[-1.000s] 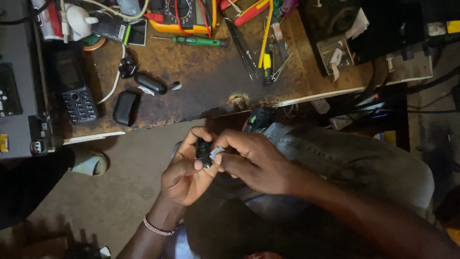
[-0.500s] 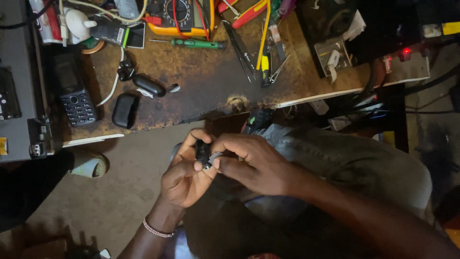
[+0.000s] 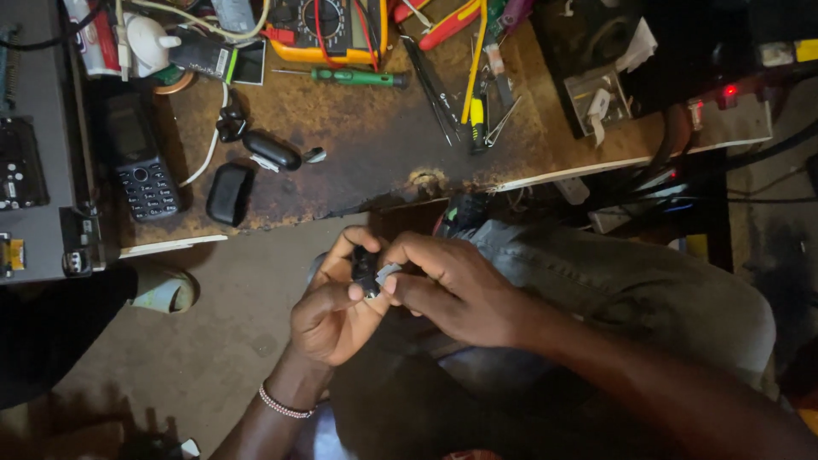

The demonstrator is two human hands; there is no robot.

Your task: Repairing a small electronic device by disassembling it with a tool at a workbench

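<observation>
I hold a small black plastic device with a pale grey tab [image 3: 368, 271] over my lap, well below the worn brown wooden workbench [image 3: 358, 145]. My left hand [image 3: 334, 315] is closed around its lower body, thumb and forefinger pinching it upright. My right hand [image 3: 452, 285], coming in from three o'clock, is closed narrowly on the grey tab with its fingertips [image 3: 394, 283]. I judge this goes best if the left stays firm and still while the right works the tab gently, square to the body. At eleven o'clock on the bench lies an oval black case [image 3: 228, 193]; at twelve, a green-handled screwdriver [image 3: 358, 77].
</observation>
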